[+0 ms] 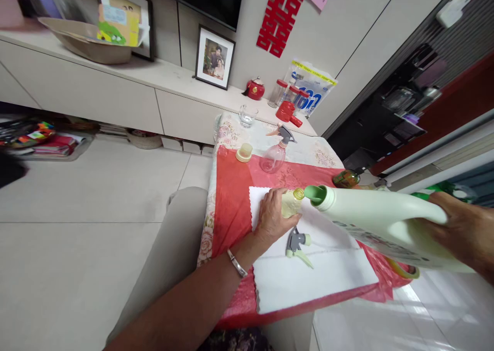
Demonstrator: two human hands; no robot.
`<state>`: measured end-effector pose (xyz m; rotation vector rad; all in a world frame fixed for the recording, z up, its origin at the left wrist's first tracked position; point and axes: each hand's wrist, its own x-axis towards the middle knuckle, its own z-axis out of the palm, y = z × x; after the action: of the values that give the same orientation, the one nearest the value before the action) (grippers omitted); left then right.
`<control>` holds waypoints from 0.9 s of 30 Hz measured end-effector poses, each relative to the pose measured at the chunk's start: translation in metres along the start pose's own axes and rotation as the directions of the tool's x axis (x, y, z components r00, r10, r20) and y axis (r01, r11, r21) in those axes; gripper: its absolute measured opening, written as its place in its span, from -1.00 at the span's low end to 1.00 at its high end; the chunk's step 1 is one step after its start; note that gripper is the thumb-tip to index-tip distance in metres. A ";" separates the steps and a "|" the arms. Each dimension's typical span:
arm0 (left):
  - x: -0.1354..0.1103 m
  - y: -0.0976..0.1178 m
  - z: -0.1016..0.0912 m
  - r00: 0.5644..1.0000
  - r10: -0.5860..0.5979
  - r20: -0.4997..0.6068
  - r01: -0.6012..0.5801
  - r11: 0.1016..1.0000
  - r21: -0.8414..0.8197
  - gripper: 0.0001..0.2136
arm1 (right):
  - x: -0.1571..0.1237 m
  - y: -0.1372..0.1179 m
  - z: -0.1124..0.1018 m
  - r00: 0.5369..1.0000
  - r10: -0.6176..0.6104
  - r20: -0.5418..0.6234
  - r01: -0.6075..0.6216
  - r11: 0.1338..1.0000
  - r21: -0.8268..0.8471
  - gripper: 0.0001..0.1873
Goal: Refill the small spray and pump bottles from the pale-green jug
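My left hand (272, 217) is wrapped around a small clear bottle (292, 202) with an open neck, standing on a white cloth (309, 274). My right hand (459, 232) grips a large pale green jug (378, 222), tilted so its open spout sits just right of the small bottle's mouth. A grey and green spray trigger head (297, 244) lies on the cloth just below the bottle.
The cloth lies on a red table cover (231, 202). Farther back on the table stand a clear spray bottle (276, 153), a yellow cap (244, 153), a glass (247, 115) and a dark green bottle (347, 178). Behind is a long low cabinet (116, 88) with a framed photo and red jars.
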<state>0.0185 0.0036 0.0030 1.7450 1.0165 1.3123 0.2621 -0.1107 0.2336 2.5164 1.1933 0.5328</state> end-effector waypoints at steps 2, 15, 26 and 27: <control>0.000 0.000 0.000 1.000 -0.005 0.005 0.005 1.000 0.012 -0.40 | 0.000 0.004 0.004 0.999 -0.037 -0.037 0.036 0.999 -0.037 -0.53; -0.001 -0.003 0.003 1.000 0.010 -0.010 -0.010 1.000 0.016 -0.38 | 0.009 0.020 0.012 0.986 -0.126 -0.106 0.116 0.989 -0.093 -0.52; -0.001 -0.002 0.002 1.000 0.008 0.001 -0.008 1.000 0.009 -0.38 | 0.014 0.036 0.022 0.935 -0.253 -0.249 0.230 0.966 -0.120 -0.48; -0.001 -0.002 0.002 1.000 0.006 0.002 -0.006 1.000 0.010 -0.38 | 0.015 0.037 0.022 0.926 -0.271 -0.262 0.246 0.961 -0.126 -0.48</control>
<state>0.0196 0.0037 0.0010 1.7580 1.0191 1.3113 0.3055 -0.1241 0.2323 2.2111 1.5363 0.8690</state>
